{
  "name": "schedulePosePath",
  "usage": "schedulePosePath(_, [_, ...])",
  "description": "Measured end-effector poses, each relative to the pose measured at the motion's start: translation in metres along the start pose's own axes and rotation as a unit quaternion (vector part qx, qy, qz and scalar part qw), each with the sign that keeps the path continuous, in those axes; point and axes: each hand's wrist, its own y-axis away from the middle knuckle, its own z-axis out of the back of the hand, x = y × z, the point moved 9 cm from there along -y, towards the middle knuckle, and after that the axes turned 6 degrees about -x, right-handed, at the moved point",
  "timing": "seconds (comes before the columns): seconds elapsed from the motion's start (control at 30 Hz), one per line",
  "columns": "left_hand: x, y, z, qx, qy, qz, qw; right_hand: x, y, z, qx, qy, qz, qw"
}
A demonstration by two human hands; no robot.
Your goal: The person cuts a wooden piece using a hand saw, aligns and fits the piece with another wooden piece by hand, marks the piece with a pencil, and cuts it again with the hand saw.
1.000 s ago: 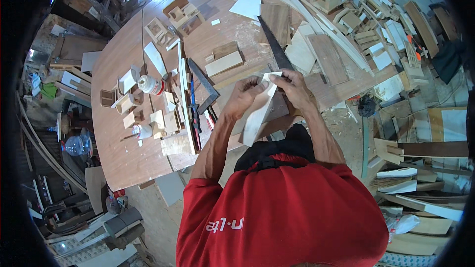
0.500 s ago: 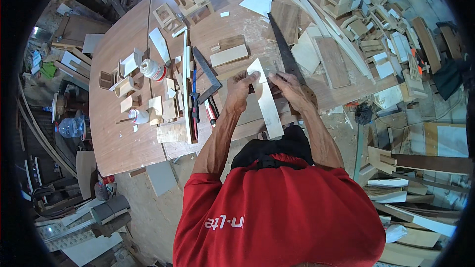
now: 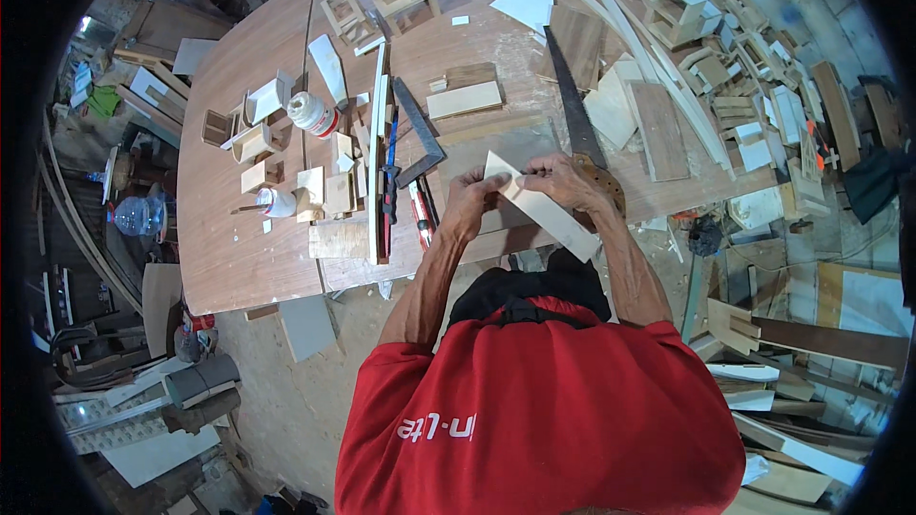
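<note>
Both hands closed on pale wooden strip [image 3: 542, 207], left hand [image 3: 470, 198] at upper end, right hand [image 3: 565, 181] just beside; held above tabletop [image 3: 239, 257] edge, near handsaw [image 3: 572, 119].

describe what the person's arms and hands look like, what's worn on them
Both forearms are bare from above the elbow down; the left hand and right hand wear no gloves. No watch, ring or wristband can be made out. Short red sleeves of a red shirt cover the upper arms; the shirt has white lettering on the front. A black strap with a buckle sits at the neck.
</note>
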Motion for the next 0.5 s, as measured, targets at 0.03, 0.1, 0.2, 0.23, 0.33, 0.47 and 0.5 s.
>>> schedulePosePath(0.03, [0.005, 0.003, 0.004, 0.031, 0.001, 0.007, 1.000, -0.003, -0.002, -0.002, 0.004, 0.000, 0.002, 1.000])
schedulePosePath(0.1, [0.010, 0.010, 0.014, 0.036, 0.000, 0.012, 0.999, 0.001, -0.006, -0.019, 0.085, 0.005, 0.036, 0.996])
schedulePosePath(0.2, [0.018, 0.019, 0.033, 0.025, -0.005, -0.004, 1.000, 0.008, -0.014, -0.037, 0.129, 0.030, 0.050, 0.990])
schedulePosePath(0.23, [0.018, 0.023, 0.044, 0.001, 0.001, -0.023, 1.000, 0.013, -0.018, -0.043, 0.136, 0.030, 0.053, 0.989])
schedulePosePath(0.33, [0.010, 0.043, 0.064, -0.054, 0.016, -0.061, 0.997, 0.012, -0.034, -0.050, 0.121, -0.014, -0.019, 0.992])
schedulePosePath(0.47, [0.016, 0.069, 0.127, -0.140, -0.032, -0.090, 0.985, 0.022, -0.064, -0.042, -0.031, 0.071, 0.059, 0.995])
schedulePosePath(0.5, [0.015, 0.076, 0.133, -0.150, -0.006, -0.098, 0.984, 0.015, -0.068, -0.049, -0.044, 0.093, 0.052, 0.993])
